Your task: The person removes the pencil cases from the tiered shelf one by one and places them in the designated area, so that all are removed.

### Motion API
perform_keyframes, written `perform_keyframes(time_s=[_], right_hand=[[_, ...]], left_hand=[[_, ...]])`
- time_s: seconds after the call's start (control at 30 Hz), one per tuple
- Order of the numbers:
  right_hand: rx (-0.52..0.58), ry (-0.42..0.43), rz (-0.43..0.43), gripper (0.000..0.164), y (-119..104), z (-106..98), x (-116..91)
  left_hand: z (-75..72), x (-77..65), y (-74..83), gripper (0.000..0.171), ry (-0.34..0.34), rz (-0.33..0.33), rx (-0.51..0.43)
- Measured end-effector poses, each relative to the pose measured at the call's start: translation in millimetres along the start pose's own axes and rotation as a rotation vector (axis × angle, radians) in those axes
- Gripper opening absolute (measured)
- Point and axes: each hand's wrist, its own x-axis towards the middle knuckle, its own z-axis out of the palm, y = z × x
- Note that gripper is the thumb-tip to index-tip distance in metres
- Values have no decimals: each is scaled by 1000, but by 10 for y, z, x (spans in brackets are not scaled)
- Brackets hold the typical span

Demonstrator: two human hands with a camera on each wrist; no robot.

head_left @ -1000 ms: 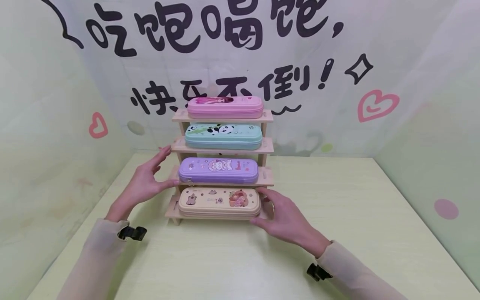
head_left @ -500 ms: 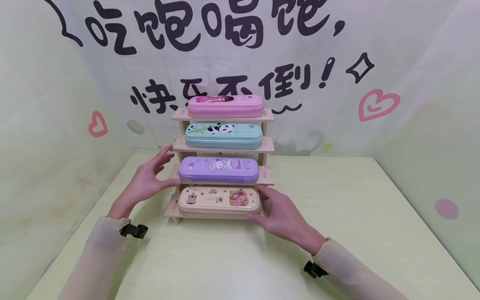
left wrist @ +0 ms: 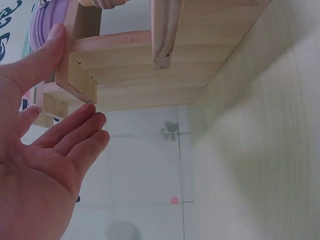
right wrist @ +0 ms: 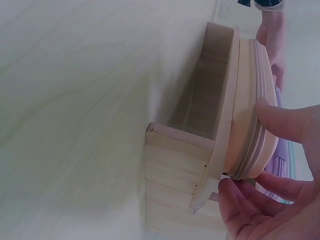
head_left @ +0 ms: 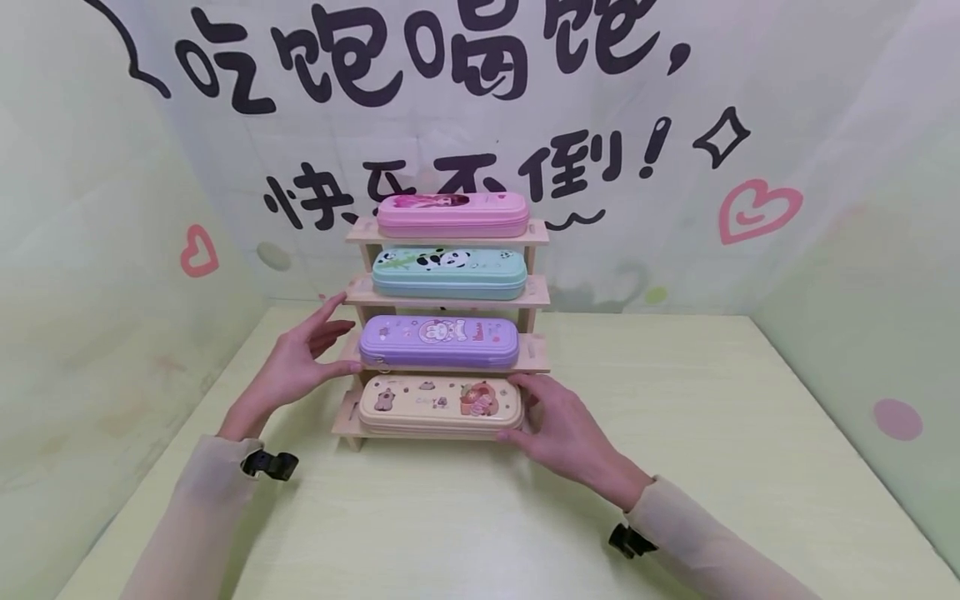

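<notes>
A four-step wooden stand (head_left: 534, 353) bears one zipped pencil case per step. On the lowest step lies the cream pencil case (head_left: 420, 402); my right hand (head_left: 566, 429) grips its right end, thumb on the front side and fingers behind, as the right wrist view also shows. One step up is the purple pencil case (head_left: 397, 333). My left hand (head_left: 291, 367) is spread at the stand's left side, thumb tip by the purple case's left end and index fingertip at the step above. In the left wrist view its other fingers (left wrist: 85, 145) extend loosely, holding nothing.
A mint panda pencil case (head_left: 491, 275) and a pink pencil case (head_left: 450, 221) lie on the two upper steps. The stand is on a pale wood table (head_left: 660, 392). A printed cloth wall (head_left: 637, 250) rises close behind it.
My right thumb has shifted slightly left along the cream pencil case's front, with the wrist following. The left hand stays nearly in place, and the pencil cases remain on their steps.
</notes>
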Motion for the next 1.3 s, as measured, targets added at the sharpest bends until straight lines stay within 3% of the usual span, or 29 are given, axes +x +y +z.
perform_keyframes(time_s=[0.17,0.37,0.6,0.97,1.3], right_hand=[[-14,-14,12,74,-17,-44,-21],[72,-57,8,73,-20,-51,13],[100,-46,6,78,0,-23,39],[36,-55,0,76,-14,-75,5],[92,-90,16,82,43,-126,-23]], left_hand=[[10,-8,-8,110,-1,-4,-4],[-8,-21,-3,110,-7,-23,-8],[-21,-12,-18,111,-8,-23,-24],[-1,-7,-46,109,-6,0,-37],[5,-2,-56,108,-8,-10,-29]])
